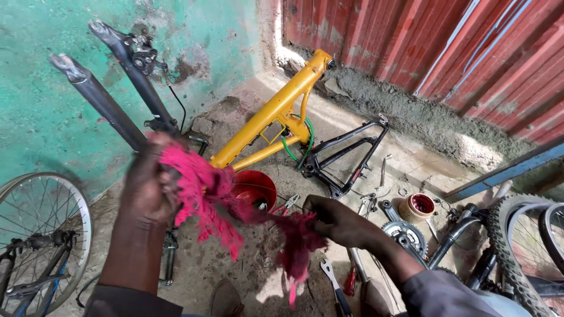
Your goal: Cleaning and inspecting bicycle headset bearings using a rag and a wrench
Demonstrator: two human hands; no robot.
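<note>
Left hand gripped the pink rag at centre-left; right hand clenched its darker lower end. Rag's long axis slanted from upper left down toward lower centre, above the red bowl.

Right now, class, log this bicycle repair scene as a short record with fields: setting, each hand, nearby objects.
setting: concrete floor by a green wall, red corrugated sheet behind
left hand: raised, gripping one end of a frayed pink cloth rag
right hand: gripping the rag's darker lower end
below the hands: red plastic bowl, pliers, spanners
behind: yellow metal bicycle frame, black suspension fork
left edge: spoked wheel
</note>
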